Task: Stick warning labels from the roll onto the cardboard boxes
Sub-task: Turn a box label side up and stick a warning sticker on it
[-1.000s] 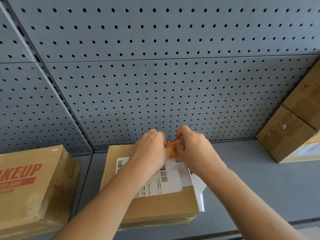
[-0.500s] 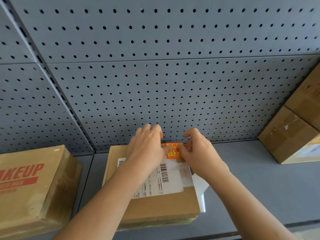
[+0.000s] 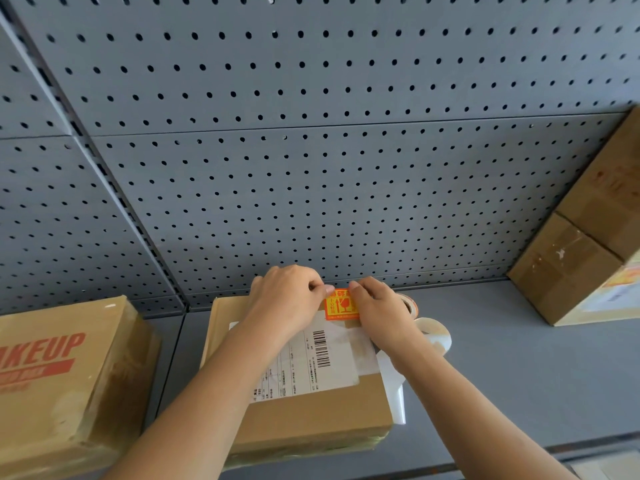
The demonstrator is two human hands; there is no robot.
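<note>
On the middle cardboard box (image 3: 311, 414), the left hand (image 3: 287, 299) and right hand (image 3: 379, 308) press curled fingertips onto the orange warning label (image 3: 341, 308) at its far edge, gripping nothing.

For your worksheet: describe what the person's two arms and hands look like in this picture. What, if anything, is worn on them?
Both forearms are bare as far as the frame shows: no sleeves in view. The left hand and right hand wear no gloves, and no rings, watch or bracelet show on the visible parts. The nails look short and unpainted.

Bare shelf (image 3: 502, 368) lies open between the middle box (image 3: 311, 410) and the right boxes (image 3: 568, 271).
</note>
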